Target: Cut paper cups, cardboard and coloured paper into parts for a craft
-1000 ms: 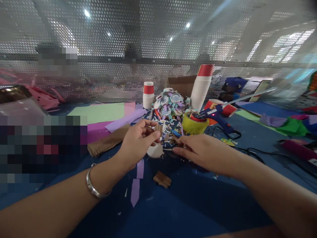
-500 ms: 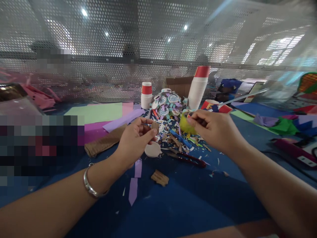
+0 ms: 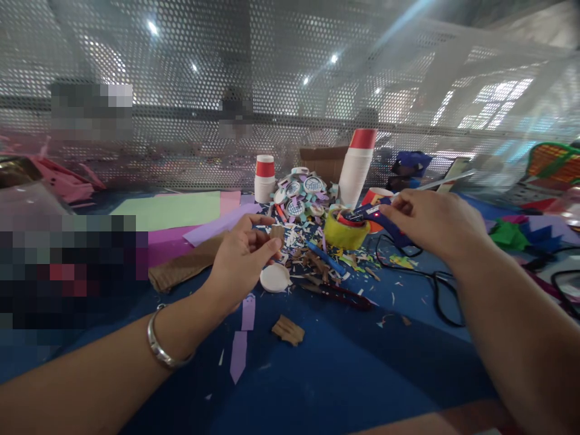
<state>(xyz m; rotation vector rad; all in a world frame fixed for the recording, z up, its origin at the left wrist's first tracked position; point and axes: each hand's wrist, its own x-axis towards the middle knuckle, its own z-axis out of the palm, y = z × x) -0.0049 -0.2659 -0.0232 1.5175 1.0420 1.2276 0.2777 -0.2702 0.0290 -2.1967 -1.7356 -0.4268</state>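
My left hand (image 3: 240, 260) pinches a small brown cardboard piece (image 3: 277, 233) between thumb and fingers, just above a white round lid (image 3: 274, 278) on the blue table (image 3: 344, 374). My right hand (image 3: 435, 223) is curled around the handle of a blue glue gun (image 3: 378, 219), whose nozzle rests over a yellow tape roll (image 3: 343, 233). The gun's black cord (image 3: 426, 278) trails across the table under my right forearm.
Paper scraps litter the middle, with red-handled scissors (image 3: 344, 295) and a brown cardboard scrap (image 3: 287, 330). Behind stand red-and-white paper cup stacks (image 3: 359, 167), a shorter cup stack (image 3: 264, 177), a pile of round badges (image 3: 301, 193), coloured paper sheets (image 3: 181, 211) and a perforated metal screen (image 3: 290, 90).
My right hand left the table by the scissors, rose over the yellow tape roll, then moved right and closed on the glue gun. My left hand kept holding the cardboard piece.
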